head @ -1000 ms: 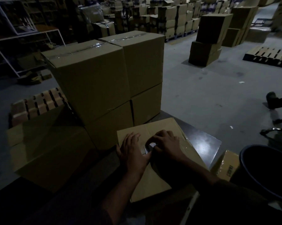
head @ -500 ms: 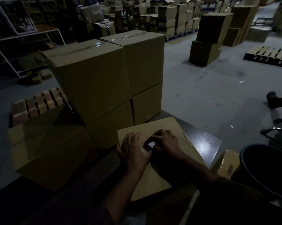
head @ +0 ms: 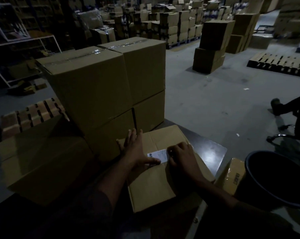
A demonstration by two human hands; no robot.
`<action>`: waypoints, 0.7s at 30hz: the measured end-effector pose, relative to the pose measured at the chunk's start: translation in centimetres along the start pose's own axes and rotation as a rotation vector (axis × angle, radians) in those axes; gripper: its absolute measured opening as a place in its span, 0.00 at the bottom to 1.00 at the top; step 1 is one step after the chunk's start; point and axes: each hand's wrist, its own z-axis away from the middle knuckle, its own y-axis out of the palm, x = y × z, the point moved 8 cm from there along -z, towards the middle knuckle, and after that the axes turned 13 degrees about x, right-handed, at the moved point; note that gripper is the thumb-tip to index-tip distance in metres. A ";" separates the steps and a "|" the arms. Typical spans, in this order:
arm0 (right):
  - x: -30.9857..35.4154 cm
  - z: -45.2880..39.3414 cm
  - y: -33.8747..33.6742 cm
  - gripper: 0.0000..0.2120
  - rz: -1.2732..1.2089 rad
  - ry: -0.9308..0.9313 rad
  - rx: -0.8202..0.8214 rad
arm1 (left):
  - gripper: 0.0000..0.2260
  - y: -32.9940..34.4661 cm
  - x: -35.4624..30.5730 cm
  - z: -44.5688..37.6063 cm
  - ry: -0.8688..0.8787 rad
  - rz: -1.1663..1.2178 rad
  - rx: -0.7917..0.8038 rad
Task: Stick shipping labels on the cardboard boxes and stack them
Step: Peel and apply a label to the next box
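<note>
A cardboard box (head: pixel 156 187) lies on the dark table (head: pixel 208 152) in front of me. A white shipping label (head: pixel 158 155) with a barcode sits on its top. My left hand (head: pixel 135 149) lies flat on the box with straight fingers, its thumb along the label's lower left edge. My right hand (head: pixel 182 156) presses on the label's right end with bent fingers. Behind the box stands a stack of taped cardboard boxes (head: pixel 101 87), two wide and two high.
Another cardboard box (head: pixel 42 166) sits at my left. A dark round bin (head: pixel 277 178) and a small taped box (head: pixel 235 175) stand at the right. A seated person's leg (head: pixel 284 106) and chair base are further right. Pallets and box stacks (head: pixel 213 47) fill the floor beyond.
My left hand has slid left and flattened, uncovering the white label. My right hand has moved right along the label. The view has shifted slightly.
</note>
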 end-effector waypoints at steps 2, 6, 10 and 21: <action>0.4 -0.4 -0.1 0.10 0.005 -0.008 -0.005 | 0.72 -0.1 -0.2 -0.4 0.025 -0.056 0.028; -0.2 -1.1 -0.2 0.08 -0.032 0.012 -0.016 | 0.70 -0.3 0.0 -0.1 0.045 -0.110 -0.025; -0.3 -1.6 0.1 0.12 -0.015 -0.024 0.039 | 0.70 -0.7 0.3 -0.1 0.071 -0.070 -0.082; 0.5 3.7 1.5 0.11 -0.062 0.001 -0.036 | 0.70 -0.1 4.6 6.7 -0.310 0.020 -0.304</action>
